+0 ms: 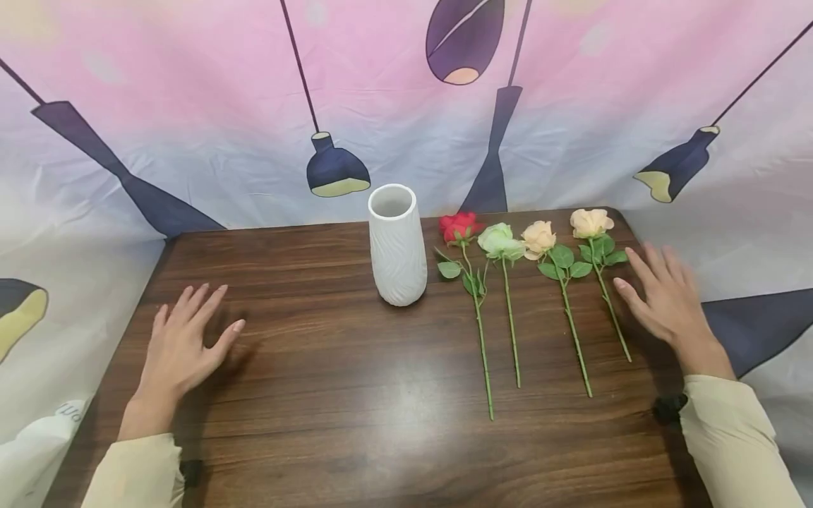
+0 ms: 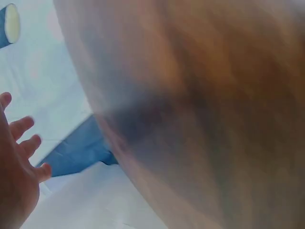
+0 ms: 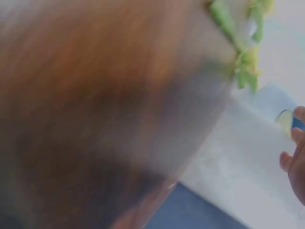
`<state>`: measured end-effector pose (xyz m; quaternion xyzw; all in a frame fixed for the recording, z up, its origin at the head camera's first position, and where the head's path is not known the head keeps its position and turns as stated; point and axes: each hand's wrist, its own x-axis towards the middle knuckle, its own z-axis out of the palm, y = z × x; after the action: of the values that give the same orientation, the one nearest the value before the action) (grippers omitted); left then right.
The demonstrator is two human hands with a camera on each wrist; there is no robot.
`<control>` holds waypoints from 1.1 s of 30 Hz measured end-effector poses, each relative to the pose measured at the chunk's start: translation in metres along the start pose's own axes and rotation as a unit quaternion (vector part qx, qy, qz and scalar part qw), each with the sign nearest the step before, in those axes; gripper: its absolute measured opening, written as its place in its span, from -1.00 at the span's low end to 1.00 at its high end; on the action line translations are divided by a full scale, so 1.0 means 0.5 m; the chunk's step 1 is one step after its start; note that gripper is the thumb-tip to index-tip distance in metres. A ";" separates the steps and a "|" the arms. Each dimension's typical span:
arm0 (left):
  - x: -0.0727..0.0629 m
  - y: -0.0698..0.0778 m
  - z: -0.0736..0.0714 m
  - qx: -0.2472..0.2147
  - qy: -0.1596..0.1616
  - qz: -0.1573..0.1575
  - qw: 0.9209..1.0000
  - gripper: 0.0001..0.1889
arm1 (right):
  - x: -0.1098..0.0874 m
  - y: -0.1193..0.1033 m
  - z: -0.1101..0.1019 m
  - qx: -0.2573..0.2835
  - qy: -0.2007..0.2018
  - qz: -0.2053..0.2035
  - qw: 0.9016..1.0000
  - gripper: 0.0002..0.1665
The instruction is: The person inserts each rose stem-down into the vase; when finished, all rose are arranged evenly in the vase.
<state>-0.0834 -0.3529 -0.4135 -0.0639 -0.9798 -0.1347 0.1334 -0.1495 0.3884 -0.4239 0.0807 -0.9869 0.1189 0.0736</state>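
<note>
A white textured vase [image 1: 398,257] stands upright at the back middle of the table. Four-stem row aside, I see several artificial roses lying to its right: a red rose [image 1: 459,227], a pale green rose [image 1: 502,242], a peach rose [image 1: 538,238] and another peach rose [image 1: 591,223] farthest right. My left hand [image 1: 181,346] is over the table's left side with fingers spread, holding nothing. My right hand [image 1: 670,303] is beside the rightmost rose, fingers extended and holding nothing. Both wrist views are blurred; the left hand [image 2: 19,162] and right hand [image 3: 298,162] show only in part.
The dark wooden table [image 1: 305,395] has its back edge against a printed cloth [image 1: 222,106] with lamp shapes. A white object [image 1: 44,451] with lettering lies at the lower left, beyond the table's edge.
</note>
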 end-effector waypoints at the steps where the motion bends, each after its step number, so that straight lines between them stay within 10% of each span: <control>1: 0.004 0.007 -0.001 -0.007 0.005 0.003 1.000 -0.27 | 0.002 -0.007 -0.003 0.004 0.006 -0.007 1.000 -0.18; 10: 0.050 0.108 0.001 -0.074 0.053 0.017 0.996 -0.44 | 0.015 -0.106 -0.035 0.020 0.055 -0.057 0.997 -0.29; 18: 0.090 0.197 0.010 -0.197 0.093 0.037 0.975 -0.46 | 0.031 -0.197 -0.044 0.142 0.013 -0.027 0.989 -0.39; 30: 0.165 0.335 0.025 -0.321 0.080 0.062 0.942 -0.35 | 0.067 -0.316 0.044 0.358 -0.070 0.007 0.931 -0.52; 33: 0.181 0.360 0.026 -0.364 0.058 0.040 0.929 -0.28 | 0.072 -0.347 0.071 0.352 -0.084 0.021 0.932 -0.54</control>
<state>-0.1439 -0.1690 -0.3558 -0.1398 -0.8502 -0.4805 0.1633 -0.1586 0.2081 -0.4133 0.0908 -0.8856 0.4532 -0.0457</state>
